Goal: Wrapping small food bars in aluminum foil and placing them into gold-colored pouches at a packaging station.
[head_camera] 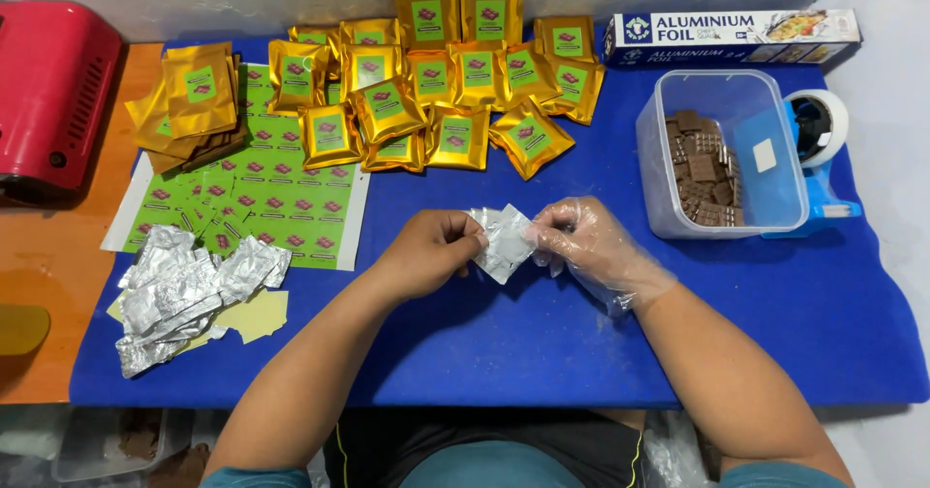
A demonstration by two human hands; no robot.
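Note:
Both hands meet over the middle of the blue mat [504,343]. My left hand [434,251] is bare and pinches the left edge of a small crumpled sheet of silver foil [504,244]. My right hand [593,248], in a thin clear plastic glove, grips the same foil sheet from the right. The foil is folded around something I cannot see. A clear plastic tub [722,154] holding brown chocolate squares [705,170] stands to the right of my right hand.
Several gold pouches with green labels [441,81] lie at the back. A sheet of green stickers [266,202] and a pile of foil pieces [189,294] sit at the left. A foil roll box [731,37], tape dispenser [819,149] and red machine [53,95] are around the edges.

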